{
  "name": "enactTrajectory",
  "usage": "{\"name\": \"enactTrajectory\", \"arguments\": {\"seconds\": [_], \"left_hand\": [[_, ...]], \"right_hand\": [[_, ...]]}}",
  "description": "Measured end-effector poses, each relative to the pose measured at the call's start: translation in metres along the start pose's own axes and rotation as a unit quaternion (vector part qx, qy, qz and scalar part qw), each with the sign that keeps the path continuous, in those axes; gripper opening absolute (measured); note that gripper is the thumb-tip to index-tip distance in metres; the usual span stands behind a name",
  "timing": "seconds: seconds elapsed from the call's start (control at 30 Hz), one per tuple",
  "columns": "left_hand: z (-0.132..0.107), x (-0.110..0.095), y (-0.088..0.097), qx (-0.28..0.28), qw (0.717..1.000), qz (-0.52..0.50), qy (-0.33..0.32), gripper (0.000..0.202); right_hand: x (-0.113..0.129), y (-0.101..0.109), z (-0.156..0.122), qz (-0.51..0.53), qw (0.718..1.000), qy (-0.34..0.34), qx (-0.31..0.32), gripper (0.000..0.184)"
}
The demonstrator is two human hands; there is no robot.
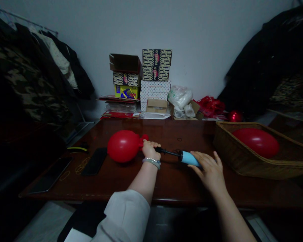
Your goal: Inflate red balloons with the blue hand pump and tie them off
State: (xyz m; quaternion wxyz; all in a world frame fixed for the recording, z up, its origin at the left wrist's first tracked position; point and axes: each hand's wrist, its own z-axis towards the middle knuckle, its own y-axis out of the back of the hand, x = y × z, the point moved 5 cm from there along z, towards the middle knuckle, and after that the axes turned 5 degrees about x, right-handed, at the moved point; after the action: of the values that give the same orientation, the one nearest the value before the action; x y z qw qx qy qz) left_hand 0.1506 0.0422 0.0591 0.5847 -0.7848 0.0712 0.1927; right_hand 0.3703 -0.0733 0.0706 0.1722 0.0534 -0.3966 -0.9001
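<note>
A partly inflated red balloon (123, 146) is above the table at centre-left, its neck toward my left hand (151, 150). That hand is closed around the balloon's neck, where it meets one end of a balloon pump (190, 158). The pump has a light blue barrel and a black rod, which shows between my hands. My right hand (210, 169) grips the far end of the blue barrel, some of its fingers stretched out. My left fingers hide the join between pump and balloon.
On the dark wooden table (187, 188) lie a black phone (94, 162), yellow rubber bands (81, 166) and a dark flat device (51, 175). A wicker basket (242, 169) at right holds another red balloon (256, 142). Stacked boxes (155, 92) stand against the wall.
</note>
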Motion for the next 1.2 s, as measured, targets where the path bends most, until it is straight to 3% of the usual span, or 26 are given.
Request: {"name": "enactTrajectory", "arguments": {"seconds": [0.4,0.8,1.2], "left_hand": [[-0.003,-0.011,0.006,-0.012,1.000,-0.006,-0.007,0.043],[-0.026,0.026,0.002,0.012,1.000,0.007,-0.003,0.044],[0.002,-0.018,0.006,-0.012,1.000,0.003,-0.010,0.042]], "right_hand": [[-0.004,-0.003,-0.001,-0.009,1.000,-0.006,-0.024,0.044],[0.030,-0.016,0.004,0.041,0.999,0.004,-0.012,0.044],[-0.001,-0.001,-0.002,0.008,1.000,-0.004,-0.005,0.043]]}}
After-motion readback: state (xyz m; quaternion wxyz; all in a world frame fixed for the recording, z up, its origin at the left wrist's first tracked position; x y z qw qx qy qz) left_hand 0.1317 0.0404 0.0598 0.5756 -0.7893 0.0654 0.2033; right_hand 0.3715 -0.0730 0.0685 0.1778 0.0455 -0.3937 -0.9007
